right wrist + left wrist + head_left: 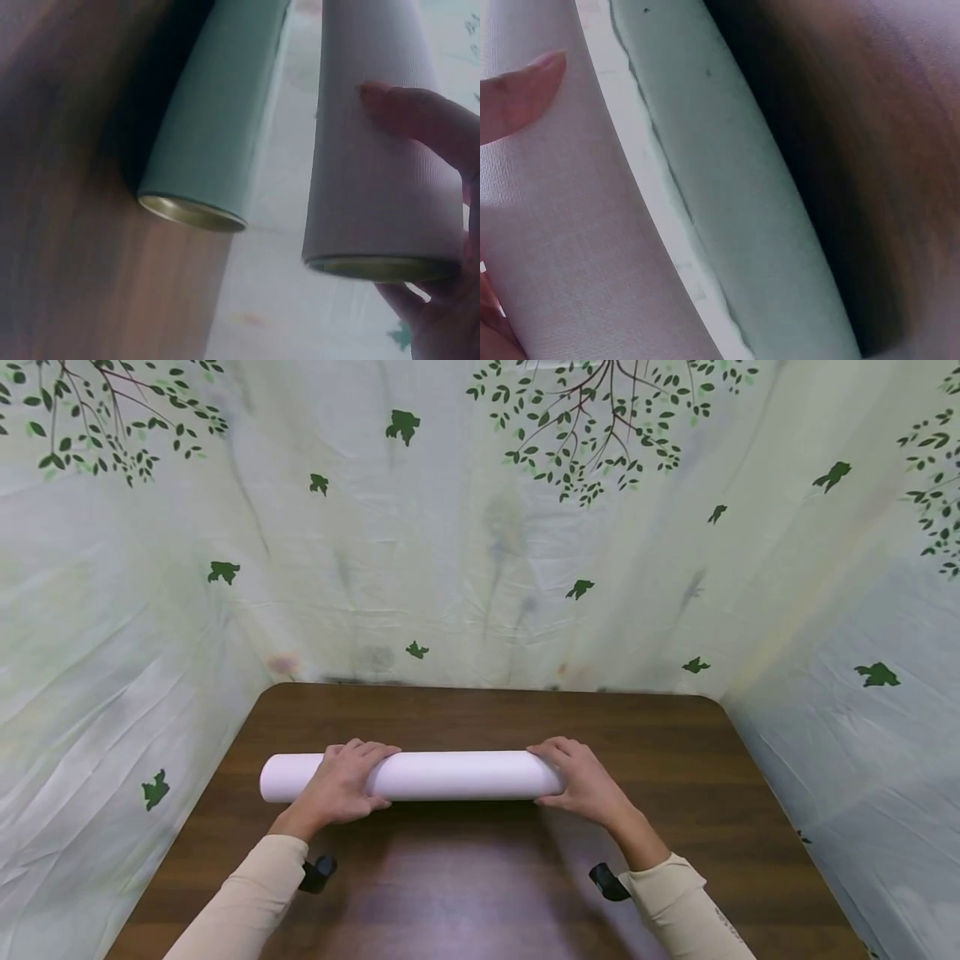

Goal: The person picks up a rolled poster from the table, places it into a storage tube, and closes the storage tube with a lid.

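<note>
A long white roll [457, 775] with a finely textured surface and a hollow end lies crosswise between my two hands, over the table. My left hand [345, 781] grips it left of its middle; the thumb [525, 97] presses the near side, fingers over the top. Around its right end curls my right hand [585, 781], thumb [412, 120] on the near face. A second, pale green roll [712, 180] shows in both wrist views, alongside the white one with a gap between them, close to the tabletop. In the head view the white roll hides it.
The brown wooden table [480, 718] has rounded far corners. A pale curtain [450, 527] printed with leaves and branches hangs behind it and at both sides. Black wrist cameras [318, 874] sit by the beige sleeves [240, 893].
</note>
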Available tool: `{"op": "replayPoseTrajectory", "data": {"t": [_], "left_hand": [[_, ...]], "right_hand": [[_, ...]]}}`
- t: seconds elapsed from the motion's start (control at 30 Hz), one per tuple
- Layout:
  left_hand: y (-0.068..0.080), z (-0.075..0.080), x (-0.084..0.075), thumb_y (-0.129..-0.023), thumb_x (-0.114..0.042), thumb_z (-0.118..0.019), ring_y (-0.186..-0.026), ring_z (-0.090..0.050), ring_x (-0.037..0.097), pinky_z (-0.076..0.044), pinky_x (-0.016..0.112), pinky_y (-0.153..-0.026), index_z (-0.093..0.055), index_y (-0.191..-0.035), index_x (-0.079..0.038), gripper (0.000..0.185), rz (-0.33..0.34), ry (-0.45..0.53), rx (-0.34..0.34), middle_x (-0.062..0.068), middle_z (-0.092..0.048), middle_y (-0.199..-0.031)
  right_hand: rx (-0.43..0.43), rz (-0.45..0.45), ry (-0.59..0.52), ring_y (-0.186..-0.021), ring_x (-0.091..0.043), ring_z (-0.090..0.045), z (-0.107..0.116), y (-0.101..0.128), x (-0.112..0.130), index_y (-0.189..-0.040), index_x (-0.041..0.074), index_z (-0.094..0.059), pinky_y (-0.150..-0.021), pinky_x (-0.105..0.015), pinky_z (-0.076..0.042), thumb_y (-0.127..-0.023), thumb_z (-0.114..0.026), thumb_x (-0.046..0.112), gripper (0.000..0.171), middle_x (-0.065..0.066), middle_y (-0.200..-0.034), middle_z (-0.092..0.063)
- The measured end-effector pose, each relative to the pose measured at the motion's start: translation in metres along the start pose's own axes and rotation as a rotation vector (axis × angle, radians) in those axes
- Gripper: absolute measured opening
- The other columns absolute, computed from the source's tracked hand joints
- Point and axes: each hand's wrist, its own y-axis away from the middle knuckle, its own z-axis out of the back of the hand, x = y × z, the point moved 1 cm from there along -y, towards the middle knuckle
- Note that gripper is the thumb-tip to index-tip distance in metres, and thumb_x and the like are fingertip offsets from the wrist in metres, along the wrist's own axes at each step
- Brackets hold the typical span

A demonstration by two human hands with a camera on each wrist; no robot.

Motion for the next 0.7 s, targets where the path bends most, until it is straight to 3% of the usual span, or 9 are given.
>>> {"op": "replayPoseTrajectory", "data": {"t": [0.37,0.7], "left_hand": [[0.018,-0.016,-0.003,-0.060,-0.029,-0.087,-0.099,-0.057,0.026,-0.041,0.053,-0.081,-0.063,-0.119,-0.010,0.066,0.004,-0.021,-0.008,0.006,-0.066,-0.110],[0.028,-0.024,-0.002,-0.059,-0.029,-0.087,-0.101,-0.056,0.027,-0.041,0.050,-0.080,-0.065,-0.117,-0.012,0.064,0.006,-0.029,-0.009,0.006,-0.066,-0.109]], "right_hand": [[-0.014,-0.027,-0.016,-0.103,-0.030,-0.056,-0.026,0.016,0.004,-0.120,0.011,-0.064,-0.087,-0.050,-0.044,-0.059,-0.093,0.017,0.068,-0.007,-0.114,-0.060],[-0.100,-0.007,0.020,-0.102,-0.028,-0.055,-0.044,0.029,0.006,-0.115,0.012,-0.068,-0.088,-0.051,-0.040,-0.054,-0.094,0.019,0.067,-0.006,-0.110,-0.061]]}}
